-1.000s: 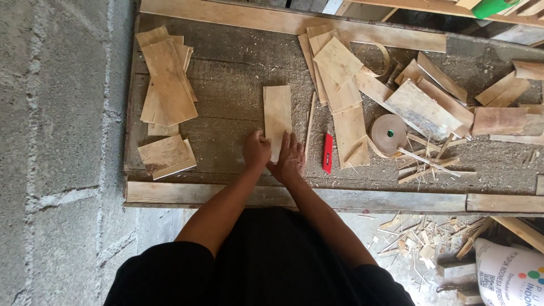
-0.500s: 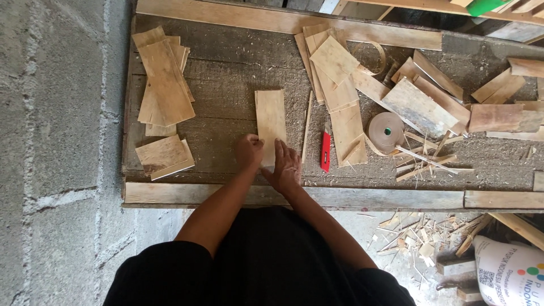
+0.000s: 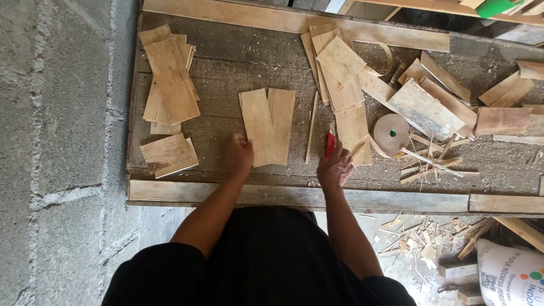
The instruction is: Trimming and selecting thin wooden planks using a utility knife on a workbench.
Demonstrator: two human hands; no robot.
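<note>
Both hands have parted: right hand (image 3: 335, 165) now closes on the red knife (image 3: 330, 144), seemingly gripping it, while left hand (image 3: 239, 156), curled, touches two thin boards (image 3: 268, 126) at centre frame. Those lie paired; the stack (image 3: 340, 79) at upper right looks unsorted.

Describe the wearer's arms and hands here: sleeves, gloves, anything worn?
Both forearms are bare from the elbow down. The left hand and right hand wear no gloves; no watch, ring or bracelet shows at this size. A black garment covers the torso and upper arms, its sleeves ending near the elbows. It looks plain, with no visible pattern or markings.
</note>
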